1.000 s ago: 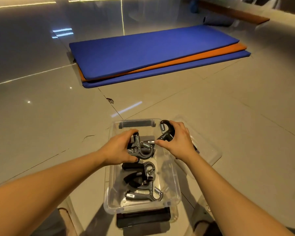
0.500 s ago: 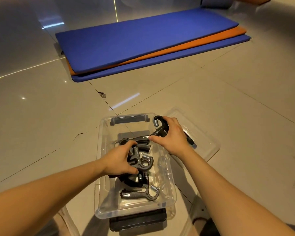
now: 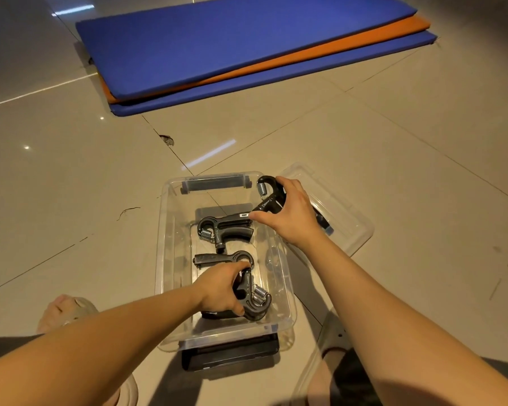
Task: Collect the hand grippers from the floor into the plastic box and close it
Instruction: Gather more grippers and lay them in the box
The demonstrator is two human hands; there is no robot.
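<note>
Hand grippers fill the clear plastic box point(image 3: 165, 253) on the tiled floor point(image 3: 364, 159). Left hand point(image 3: 222, 290) is clamped on one gripper point(image 3: 251, 300) at the box's 6 o'clock end, its spring loop toward 4 o'clock. Right hand point(image 3: 289, 213) is closed around another gripper point(image 3: 269, 194) over the 1 o'clock corner, long axis running 1 to 7 o'clock, loop end up. Two loose grippers point(image 3: 226, 230) lie between, handles along 3 to 9 o'clock. Lid point(image 3: 355, 227) rests at 3 o'clock.
</note>
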